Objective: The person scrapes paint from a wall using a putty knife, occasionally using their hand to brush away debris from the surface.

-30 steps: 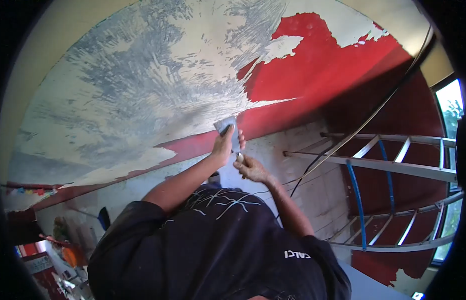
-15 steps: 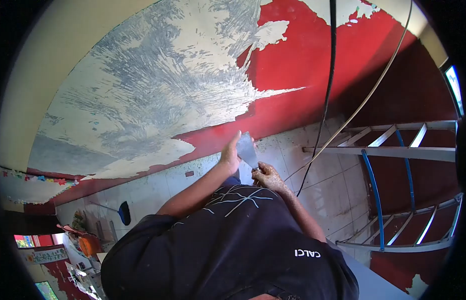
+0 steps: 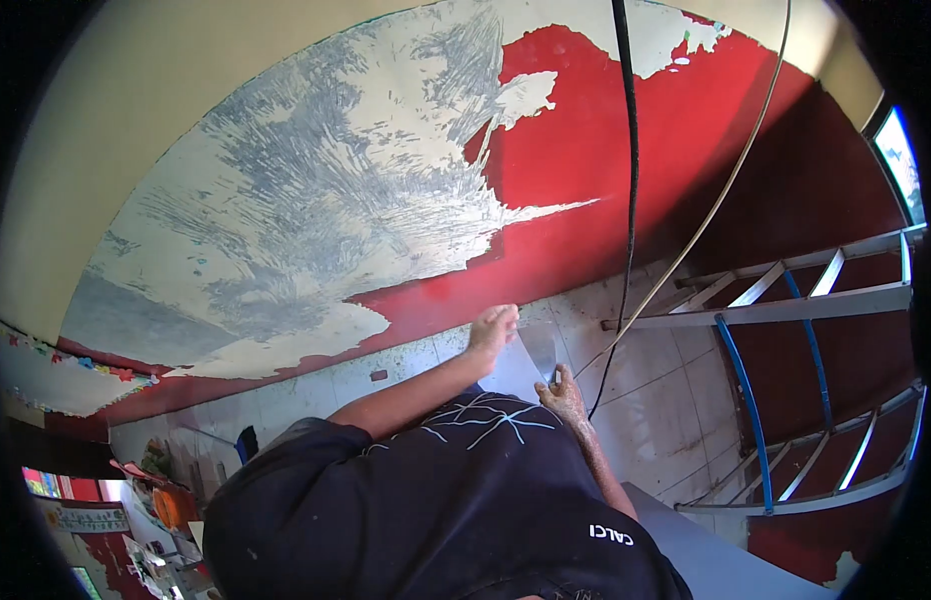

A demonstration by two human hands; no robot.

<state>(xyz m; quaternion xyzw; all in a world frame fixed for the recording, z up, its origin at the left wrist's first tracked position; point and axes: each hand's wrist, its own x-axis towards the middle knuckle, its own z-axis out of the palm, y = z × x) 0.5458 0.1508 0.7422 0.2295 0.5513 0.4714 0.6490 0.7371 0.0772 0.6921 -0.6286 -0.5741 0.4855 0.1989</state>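
Observation:
My right hand (image 3: pixel 563 397) is closed around the handle of a putty knife (image 3: pixel 538 347), whose wide flat metal blade points up and away from me. The blade is slightly smeared by motion. To its left, my left hand (image 3: pixel 494 330) is raised with its fingers curled in, apart from the blade, and nothing shows in it. Beyond both hands stands the wall, with red paint (image 3: pixel 576 130) on the right and a large scraped patch (image 3: pixel 316 190) of cream and grey on the left. The right hand and forearm are speckled with pale dust.
An aluminium ladder (image 3: pixel 786 305) with blue braces stands on the right. A black cable (image 3: pixel 631 150) and a paler cable (image 3: pixel 736 175) hang in front of the wall. Pale crumbs lie on the tiled floor (image 3: pixel 666 400) by the wall. A broom (image 3: pixel 247 443) and clutter are at the left.
My left hand has come away from the putty knife's blade and its fingers have curled. My right hand has moved down and to the right with the putty knife. The view has shifted slightly.

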